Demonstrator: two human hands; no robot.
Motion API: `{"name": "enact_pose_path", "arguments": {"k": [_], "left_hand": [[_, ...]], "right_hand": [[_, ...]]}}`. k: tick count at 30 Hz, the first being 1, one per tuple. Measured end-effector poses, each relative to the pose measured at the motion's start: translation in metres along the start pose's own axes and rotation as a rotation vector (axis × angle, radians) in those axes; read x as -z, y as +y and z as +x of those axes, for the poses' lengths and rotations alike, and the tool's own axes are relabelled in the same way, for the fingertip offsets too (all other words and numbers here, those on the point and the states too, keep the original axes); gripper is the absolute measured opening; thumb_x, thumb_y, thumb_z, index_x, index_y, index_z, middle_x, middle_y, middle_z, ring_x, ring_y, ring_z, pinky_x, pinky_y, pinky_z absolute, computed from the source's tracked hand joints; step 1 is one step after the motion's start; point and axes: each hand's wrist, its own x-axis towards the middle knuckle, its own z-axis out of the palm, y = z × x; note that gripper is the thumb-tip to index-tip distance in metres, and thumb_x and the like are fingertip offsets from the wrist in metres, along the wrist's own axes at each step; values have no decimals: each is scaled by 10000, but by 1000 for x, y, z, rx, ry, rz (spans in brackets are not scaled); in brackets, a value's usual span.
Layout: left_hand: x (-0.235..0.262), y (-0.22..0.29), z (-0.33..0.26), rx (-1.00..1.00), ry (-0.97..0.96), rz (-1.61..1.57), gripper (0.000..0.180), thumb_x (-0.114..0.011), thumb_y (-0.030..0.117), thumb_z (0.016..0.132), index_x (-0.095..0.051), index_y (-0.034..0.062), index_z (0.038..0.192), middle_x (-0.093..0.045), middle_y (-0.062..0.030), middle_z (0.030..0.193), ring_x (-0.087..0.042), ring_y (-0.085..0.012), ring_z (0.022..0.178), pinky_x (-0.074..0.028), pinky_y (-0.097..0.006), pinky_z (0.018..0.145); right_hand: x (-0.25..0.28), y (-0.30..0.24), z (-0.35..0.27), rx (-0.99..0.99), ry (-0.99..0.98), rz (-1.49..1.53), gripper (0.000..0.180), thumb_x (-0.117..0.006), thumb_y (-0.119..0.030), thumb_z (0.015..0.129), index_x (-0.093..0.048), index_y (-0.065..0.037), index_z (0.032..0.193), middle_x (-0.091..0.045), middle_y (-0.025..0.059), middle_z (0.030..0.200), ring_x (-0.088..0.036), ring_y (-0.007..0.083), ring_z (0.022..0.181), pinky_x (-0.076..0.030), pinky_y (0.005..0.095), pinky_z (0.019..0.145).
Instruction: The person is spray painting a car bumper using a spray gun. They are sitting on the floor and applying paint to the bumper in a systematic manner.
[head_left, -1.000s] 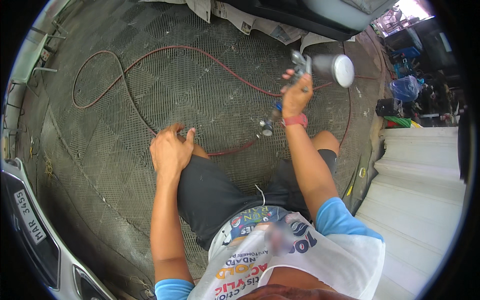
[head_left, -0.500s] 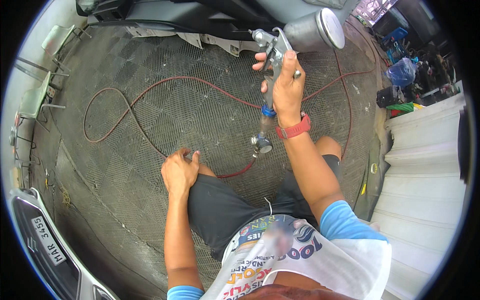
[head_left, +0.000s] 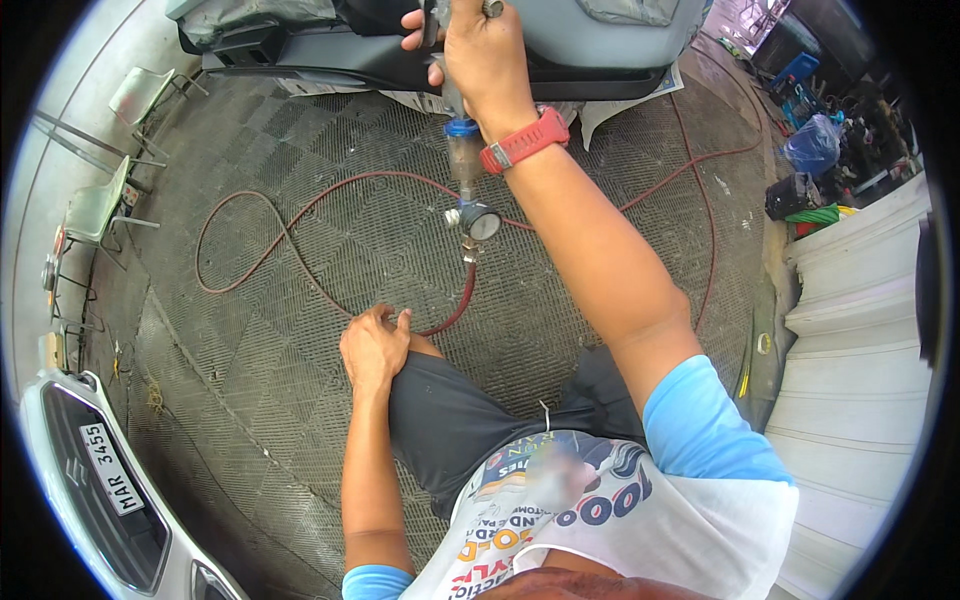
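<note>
My right hand [head_left: 487,55], with a red watch on its wrist, is wrapped round the handle of a metal spray gun [head_left: 453,98] at the top edge. The gun's upper part and cup lie outside the picture. Below the handle hang a blue ring, a clear filter [head_left: 465,165] and a round pressure gauge [head_left: 482,222], joined to a red air hose [head_left: 465,297]. A grey and black vehicle panel [head_left: 600,50] stands just beyond the gun. My left hand [head_left: 375,347] rests on my left knee, holding nothing, its fingers draped and slightly apart.
Paper sheets [head_left: 630,108] lie under the panel. The hose loops across the patterned floor mat [head_left: 300,350]. Pale green chairs [head_left: 97,205] line the left wall. A light-coloured car [head_left: 180,540] is at lower left, white corrugated sheeting [head_left: 850,400] at right, with clutter behind.
My right hand has carried the spray gun forward and left, up to the panel, so its cup has left the picture. The gauge and hose end followed. My left hand stays on the knee.
</note>
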Motion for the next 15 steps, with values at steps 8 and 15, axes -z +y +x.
{"name": "enact_pose_path", "arguments": {"k": [8,15], "left_hand": [[8,0,-6,31,0,-18,416,-782,412,951,-826,41,1132,-821,-189,1106,-768,-384,1079,-573,-487,1003],[7,-1,-6,21,5,-30,419,-781,415,954,-826,43,1141,-817,-199,1125,-759,-378,1105,-560,-495,1021]], "right_hand": [[71,31,-31,-152,181,-70,657,-400,-559,1167,-741,-1,1235,-759,97,902,-735,132,709,-540,257,456],[128,64,-94,-194,368,-252,606,-386,-503,1184,-711,-10,1324,-761,94,945,-743,129,766,-542,246,459]]}}
